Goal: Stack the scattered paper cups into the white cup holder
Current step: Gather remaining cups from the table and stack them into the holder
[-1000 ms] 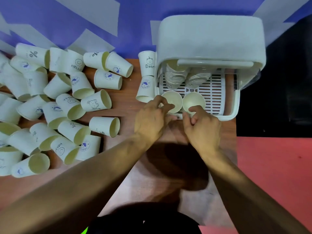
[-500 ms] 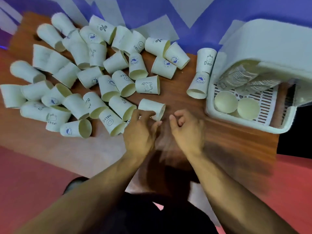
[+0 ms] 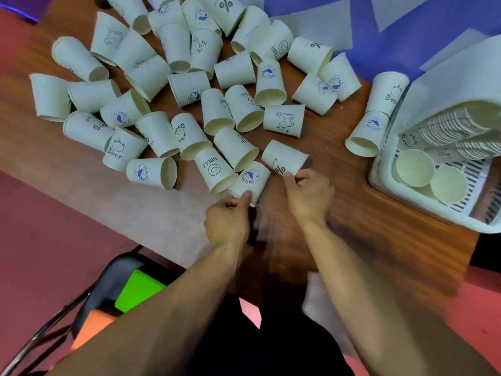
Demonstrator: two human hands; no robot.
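Pinching two cups at the lower edge of the smooth paper cup heap (image 3: 187,88), centre frame.
The left hand (image 3: 227,221) curls its grip onto the rim of the whale-logo cup (image 3: 250,179); the right hand (image 3: 309,196) nips the rim of the percent-sign cup (image 3: 284,158). Both tapered cups lie sideways on the wood-grain worktop (image 3: 352,226). The white slotted plastic cup holder (image 3: 385,191), at right edge, carries two ribbed nested stacks (image 3: 448,184).
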